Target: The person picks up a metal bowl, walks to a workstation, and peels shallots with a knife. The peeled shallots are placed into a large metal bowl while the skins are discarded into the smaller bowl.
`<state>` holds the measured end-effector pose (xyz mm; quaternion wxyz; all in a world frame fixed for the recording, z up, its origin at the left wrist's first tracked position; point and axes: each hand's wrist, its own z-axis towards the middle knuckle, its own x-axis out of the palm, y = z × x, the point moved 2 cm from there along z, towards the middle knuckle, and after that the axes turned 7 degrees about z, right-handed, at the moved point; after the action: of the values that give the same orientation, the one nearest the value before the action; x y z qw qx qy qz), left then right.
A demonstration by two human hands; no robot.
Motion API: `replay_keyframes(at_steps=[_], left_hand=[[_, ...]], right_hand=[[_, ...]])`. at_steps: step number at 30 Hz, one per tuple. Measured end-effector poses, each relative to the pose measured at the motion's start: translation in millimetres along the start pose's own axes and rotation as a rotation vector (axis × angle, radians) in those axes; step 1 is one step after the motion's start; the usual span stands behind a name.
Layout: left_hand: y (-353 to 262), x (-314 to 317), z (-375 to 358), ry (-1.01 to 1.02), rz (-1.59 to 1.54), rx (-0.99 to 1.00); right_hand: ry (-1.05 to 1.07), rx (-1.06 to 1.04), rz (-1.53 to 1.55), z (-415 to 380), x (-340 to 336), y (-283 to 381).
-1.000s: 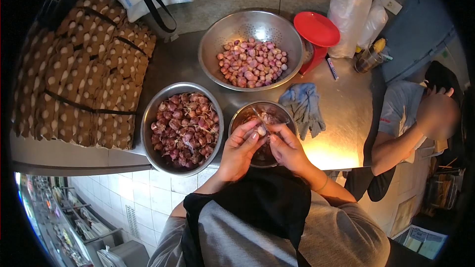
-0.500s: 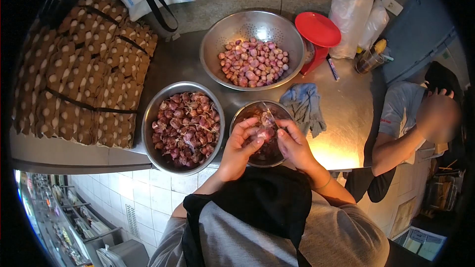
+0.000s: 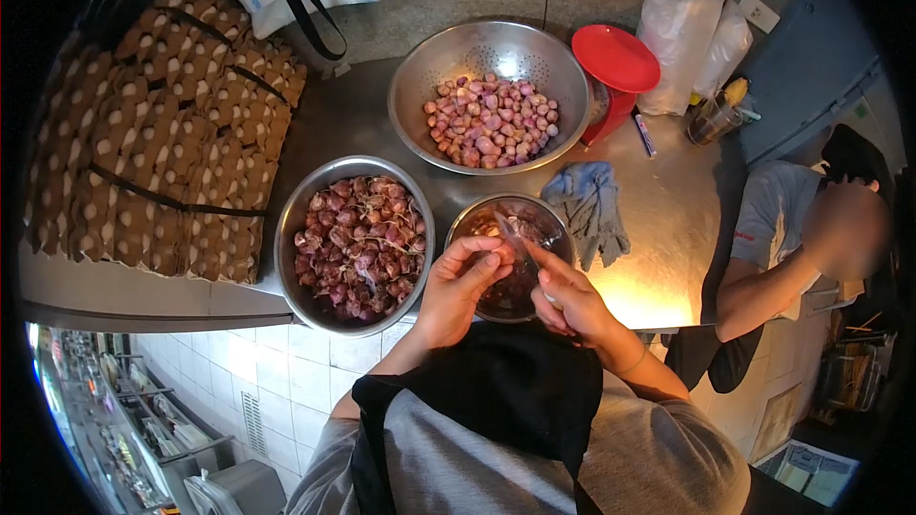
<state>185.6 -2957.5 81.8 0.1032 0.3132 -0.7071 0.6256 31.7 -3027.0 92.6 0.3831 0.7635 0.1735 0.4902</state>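
My right hand (image 3: 570, 300) is closed on a small knife (image 3: 515, 240), whose blade points up and left over the small metal bowl (image 3: 458, 227). Close by on the left, my left hand (image 3: 463, 286) pinches a shallot that its fingers mostly hide, near the blade. Dark peelings lie in the small bowl. Unpeeled red shallots (image 3: 358, 246) fill a metal bowl (image 3: 286, 281) to the left. Behind, a metal colander (image 3: 410, 86) contains peeled pink shallots (image 3: 491, 119).
Egg trays (image 3: 172, 143) are stacked at the left. A blue-grey cloth (image 3: 590, 208), a red scale (image 3: 615, 57), a marker (image 3: 645, 135), plastic bags (image 3: 682, 38) and a utensil cup (image 3: 711, 121) stand or lie to the right. Another person (image 3: 773, 219) sits at far right.
My hands have moved slightly apart. The large shallot bulb seen between them is no longer visible there, and the knife blade now shows more clearly over the bowl.
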Motion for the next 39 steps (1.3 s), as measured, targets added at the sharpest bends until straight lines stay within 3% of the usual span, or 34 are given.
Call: replay_keyframes(at_steps=[8, 16, 21, 25, 28, 31, 35, 39], left_hand=[[2.5, 0.0, 2.7, 0.003, -0.018, 0.056], [2.3, 1.6, 3.8, -0.123, 0.344, 0.313], [2.5, 4.6, 2.6, -0.152, 0.289, 0.303], [5.1, 3.3, 2.8, -0.135, 0.201, 0.249], [5.9, 3.7, 2.4, -0.126, 0.13, 0.21], [4.4, 5.2, 2.0, -0.118, 0.107, 0.182], [7.6, 2.1, 2.3, -0.1, 0.098, 0.125], [7.6, 0.2, 3.7, -0.076, 0.094, 0.103]], right_hand=[[0.001, -0.102, -0.172, 2.8, 6.5, -4.6], [-0.079, -0.153, -0.293, 5.6, 6.8, -6.8], [-0.172, -0.413, -0.889, 5.7, 7.6, -6.8], [-0.288, -0.459, -1.182, 3.6, 14.3, -2.3], [-0.26, -0.527, -1.12, 5.7, 12.5, -2.9], [-0.168, -0.757, -0.94, 15.5, 5.8, -5.4], [-0.159, -0.173, -0.294, 7.3, 0.6, -4.6], [-0.114, -0.086, -0.103, 7.2, 1.9, 1.7]])
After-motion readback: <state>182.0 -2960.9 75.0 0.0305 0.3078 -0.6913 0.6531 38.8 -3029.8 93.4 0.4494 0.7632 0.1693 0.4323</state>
